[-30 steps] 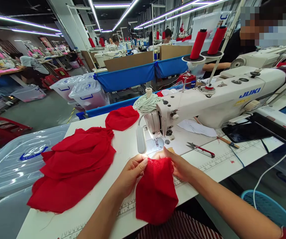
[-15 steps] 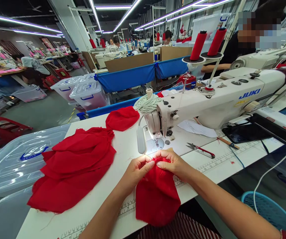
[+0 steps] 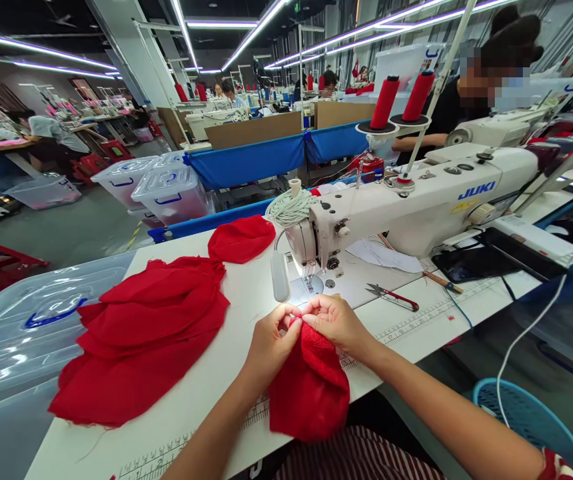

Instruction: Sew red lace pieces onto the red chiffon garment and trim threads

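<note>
Both hands pinch the top edge of a piece of red fabric [image 3: 309, 393], which hangs down over the table's front edge. My left hand [image 3: 272, 340] grips it from the left, thumb against fingers. Close beside it, my right hand [image 3: 334, 325] pinches the same edge, its fingertips almost meeting the left ones. The hands are just in front of the needle area of a white sewing machine [image 3: 416, 207]. To the left lie a pile of red fabric pieces [image 3: 151, 340] and a smaller red piece [image 3: 242, 240].
Thread snips [image 3: 392, 297] and a wooden-handled tool [image 3: 442, 282] lie right of the needle, near a black phone-like device [image 3: 471, 260]. A clear lidded bin [image 3: 31, 327] adjoins the table's left side. A blue basket [image 3: 531, 420] stands low at right. A co-worker [image 3: 481, 87] sits beyond the machine.
My hands have drawn closer together along the fabric's edge, the right one shifting left. The fabric's right side now folds over, showing a fuzzy face. The view has turned slightly right.
</note>
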A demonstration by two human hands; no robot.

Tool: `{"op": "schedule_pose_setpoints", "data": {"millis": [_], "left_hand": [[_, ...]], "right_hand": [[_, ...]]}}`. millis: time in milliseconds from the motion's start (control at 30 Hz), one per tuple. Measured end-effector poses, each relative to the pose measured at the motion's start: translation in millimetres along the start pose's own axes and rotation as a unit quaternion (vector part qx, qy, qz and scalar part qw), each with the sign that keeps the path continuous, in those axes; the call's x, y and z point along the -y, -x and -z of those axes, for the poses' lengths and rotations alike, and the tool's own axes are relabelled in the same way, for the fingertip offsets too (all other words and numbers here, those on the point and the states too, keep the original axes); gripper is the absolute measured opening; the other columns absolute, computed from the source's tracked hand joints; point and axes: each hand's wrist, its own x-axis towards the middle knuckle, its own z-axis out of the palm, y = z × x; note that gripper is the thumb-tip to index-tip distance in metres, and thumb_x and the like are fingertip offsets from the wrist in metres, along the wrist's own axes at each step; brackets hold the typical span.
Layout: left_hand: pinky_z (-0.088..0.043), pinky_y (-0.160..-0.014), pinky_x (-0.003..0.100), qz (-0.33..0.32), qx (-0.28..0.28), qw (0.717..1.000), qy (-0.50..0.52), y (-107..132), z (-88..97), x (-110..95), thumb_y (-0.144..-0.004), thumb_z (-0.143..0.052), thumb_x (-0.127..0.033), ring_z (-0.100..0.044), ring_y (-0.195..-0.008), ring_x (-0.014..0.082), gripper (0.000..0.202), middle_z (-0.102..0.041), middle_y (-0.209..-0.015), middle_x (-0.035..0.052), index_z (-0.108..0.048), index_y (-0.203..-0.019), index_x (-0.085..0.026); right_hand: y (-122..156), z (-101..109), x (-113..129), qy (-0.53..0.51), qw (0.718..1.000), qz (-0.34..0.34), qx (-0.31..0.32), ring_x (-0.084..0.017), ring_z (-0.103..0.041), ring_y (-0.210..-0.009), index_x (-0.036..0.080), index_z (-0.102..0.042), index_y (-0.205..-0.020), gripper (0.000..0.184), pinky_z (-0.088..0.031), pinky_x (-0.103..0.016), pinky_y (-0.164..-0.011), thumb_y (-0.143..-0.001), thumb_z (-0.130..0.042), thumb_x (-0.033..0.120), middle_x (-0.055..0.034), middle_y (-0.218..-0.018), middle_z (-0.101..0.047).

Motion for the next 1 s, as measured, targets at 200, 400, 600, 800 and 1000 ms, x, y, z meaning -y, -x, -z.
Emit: {"op": "schedule_pose_setpoints", "data": {"millis": [200,400,600,800,1000], "left_hand": [[-0.041,-0.055,0.024,0.003,0.011,0.998,0.065,3.1,2.5,-5.1,-0.071,-0.059,-0.034,-0.053,-0.058,0.0143,0.018,-0.058,-0.062,-0.0018,-0.063,-0.077,-0.017],[-0.044,-0.062,0.026,-0.024,-0.003,0.998,0.064,9.0,-1.2,-11.8,-0.076,-0.056,-0.033,-0.058,-0.068,0.0164,0.016,-0.064,-0.071,0.0008,-0.059,-0.071,-0.018],[-0.038,-0.056,0.025,-0.035,-0.006,0.999,0.034,12.0,-6.3,-10.6,-0.075,-0.054,-0.029,-0.048,-0.056,0.0134,0.017,-0.051,-0.059,-0.0047,-0.062,-0.085,-0.017],[-0.041,-0.06,0.027,-0.049,0.002,0.999,0.005,17.3,-5.5,-13.3,-0.077,-0.051,-0.031,-0.056,-0.064,0.0171,0.018,-0.061,-0.066,-0.0003,-0.063,-0.078,-0.018],[-0.038,-0.063,0.028,-0.061,-0.038,0.996,-0.052,18.2,-9.8,-9.7,-0.077,-0.048,-0.026,-0.056,-0.074,0.0189,0.01,-0.061,-0.077,0.0018,-0.055,-0.072,-0.02]], "right_hand": [[4.9,3.8,7.6,0.098,0.995,0.001,0.001,-0.015,-0.061,-0.066,0.016,-0.062,-0.083,0.025,-0.047,-0.026,-0.06,-0.069,-0.071,0.035,-0.001,-0.073,-0.065],[14.4,4.4,16.3,0.122,0.993,0.006,0.008,-0.01,-0.047,-0.055,0.016,-0.055,-0.061,0.024,-0.037,-0.022,-0.05,-0.071,-0.065,0.035,0.0028,-0.06,-0.053],[24.8,-8.8,10.3,0.153,0.983,0.049,-0.094,-0.012,-0.049,-0.067,0.019,-0.053,-0.067,0.009,-0.041,-0.025,-0.061,-0.068,-0.061,0.023,0.0007,-0.076,-0.054],[30.1,-10.1,13.2,0.145,0.985,0.049,-0.076,-0.014,-0.054,-0.072,0.019,-0.053,-0.075,0.014,-0.044,-0.028,-0.068,-0.065,-0.064,0.022,0.0011,-0.077,-0.057],[33.6,-16.7,11.5,0.127,0.988,0.048,-0.072,-0.016,-0.06,-0.075,0.019,-0.048,-0.084,0.03,-0.048,-0.029,-0.069,-0.08,-0.055,0.048,-0.0025,-0.083,-0.062]]}}
